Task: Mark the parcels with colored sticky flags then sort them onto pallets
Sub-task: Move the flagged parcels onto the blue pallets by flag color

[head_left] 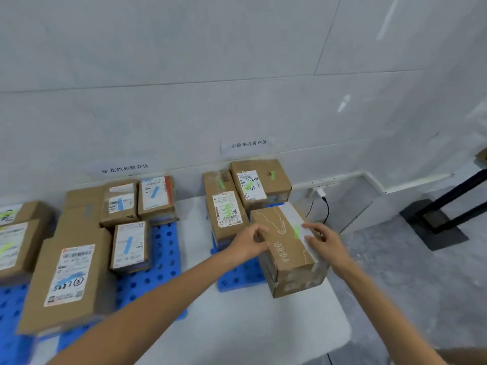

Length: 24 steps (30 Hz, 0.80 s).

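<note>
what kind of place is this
Likely a parcel sorting depot: labelled, flagged parcels lie on blue pallets, paper signs on the wall name temporary storage zones, and the left hand and right hand grip one more box.

Cut off at left edge: blurred parcel [13, 248] with green-marked label. Smeared at bottom left: edges of large near parcel [68, 280]. Largely covered by parcels: left blue pallet [163, 248] and right blue pallet [237, 279]. Too small to read: print on shipping label [226, 208]. Not determinable: contact between held parcel [290, 254] and right blue pallet. Cropped at right edge: unidentifiable brown corner [482, 155]; black stand [434, 225].
</note>
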Available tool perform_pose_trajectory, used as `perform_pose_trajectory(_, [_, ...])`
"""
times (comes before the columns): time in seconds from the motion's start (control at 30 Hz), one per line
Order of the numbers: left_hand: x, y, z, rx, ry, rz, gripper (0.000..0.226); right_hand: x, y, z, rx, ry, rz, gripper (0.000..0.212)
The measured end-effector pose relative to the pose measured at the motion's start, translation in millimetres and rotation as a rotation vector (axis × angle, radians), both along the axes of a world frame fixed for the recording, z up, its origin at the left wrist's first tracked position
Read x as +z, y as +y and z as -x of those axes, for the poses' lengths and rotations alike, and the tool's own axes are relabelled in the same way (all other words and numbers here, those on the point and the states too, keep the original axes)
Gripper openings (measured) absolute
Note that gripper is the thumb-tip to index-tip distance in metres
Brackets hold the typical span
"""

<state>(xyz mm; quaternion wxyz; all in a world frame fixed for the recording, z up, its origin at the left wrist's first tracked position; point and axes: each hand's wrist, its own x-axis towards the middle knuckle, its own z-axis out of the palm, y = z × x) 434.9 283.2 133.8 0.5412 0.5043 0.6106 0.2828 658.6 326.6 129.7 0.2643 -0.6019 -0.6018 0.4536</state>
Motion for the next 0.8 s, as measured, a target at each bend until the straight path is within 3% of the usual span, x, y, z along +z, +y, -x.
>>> perform_pose_trajectory(0.3, [-21.6, 39.5, -37.3, 0.058, 0.053, 0.053, 0.022, -28.4, 45.6, -38.9, 0.098, 0.013, 0.13, 0.026])
perform_pose_trajectory(0.53, [-42.4, 49.9, -25.3, 0.142, 0.187, 0.112, 0.024, -62.9, 58.3, -5.6, 0.307, 0.008, 0.106, 0.045])
perform_pose_trajectory(0.6, [-52.7, 44.6, -23.0, 0.139, 0.309, 0.067, 0.028, -79.0, 53.4, -1.7, 0.393, -0.053, 0.052, 0.056])
perform_pose_trajectory(0.7, [-66.9, 44.1, -12.7, 0.128, 0.63, 0.059, 0.049, -94.0, 49.5, 3.0, 0.417, -0.086, -0.027, 0.056])
perform_pose_trajectory(0.8, [-68.1, 46.0, -5.8, 0.143, 0.683, 0.164, 0.066, -99.0, 50.0, 8.6, 0.391, -0.134, -0.023, 0.062])
